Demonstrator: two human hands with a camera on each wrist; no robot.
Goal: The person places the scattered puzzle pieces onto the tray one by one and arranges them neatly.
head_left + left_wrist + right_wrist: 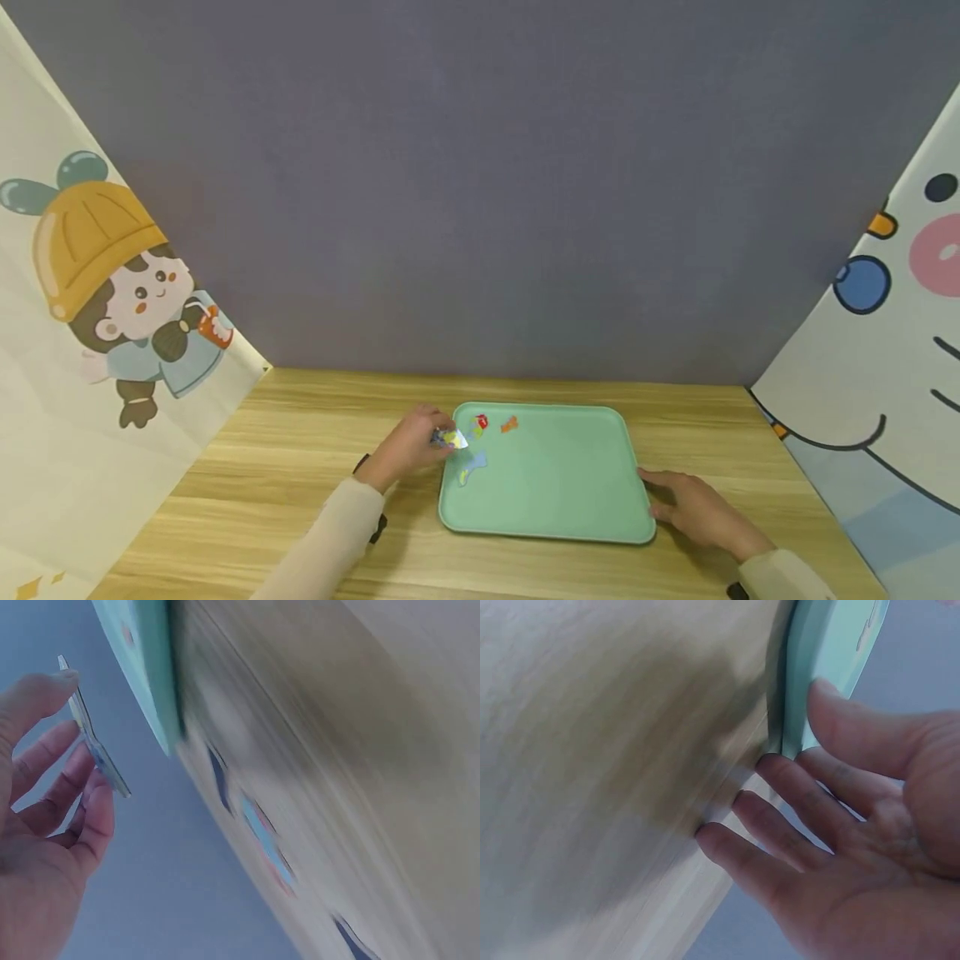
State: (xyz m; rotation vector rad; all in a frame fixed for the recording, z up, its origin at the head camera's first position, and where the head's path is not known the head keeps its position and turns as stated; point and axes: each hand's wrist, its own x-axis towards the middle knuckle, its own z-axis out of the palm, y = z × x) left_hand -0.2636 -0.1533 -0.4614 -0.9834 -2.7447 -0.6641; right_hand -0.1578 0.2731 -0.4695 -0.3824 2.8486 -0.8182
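Note:
My left hand (pixel 415 442) pinches a thin, flat, multicoloured puzzle piece (pixel 453 438) over the left edge of a pale green tray (pixel 555 492). In the left wrist view this piece (pixel 97 742) is seen almost edge-on, between thumb and fingers. Lying on the tray's left part are a light-blue piece (pixel 474 465), an orange one (pixel 510 424) and a red and yellow-green patch (pixel 480 423). At the tray's right side, my right hand (pixel 693 504) has its thumb at the rim (pixel 817 660), with its other fingers loosely extended beside it.
The tray lies on a wood-grain table (pixel 337 417). More flat pieces (pixel 266 844) lie on the table near the left hand, seen in the left wrist view. A grey panel (pixel 480 208) rises behind, and cartoon-printed sheets (pixel 45 400) flank both sides.

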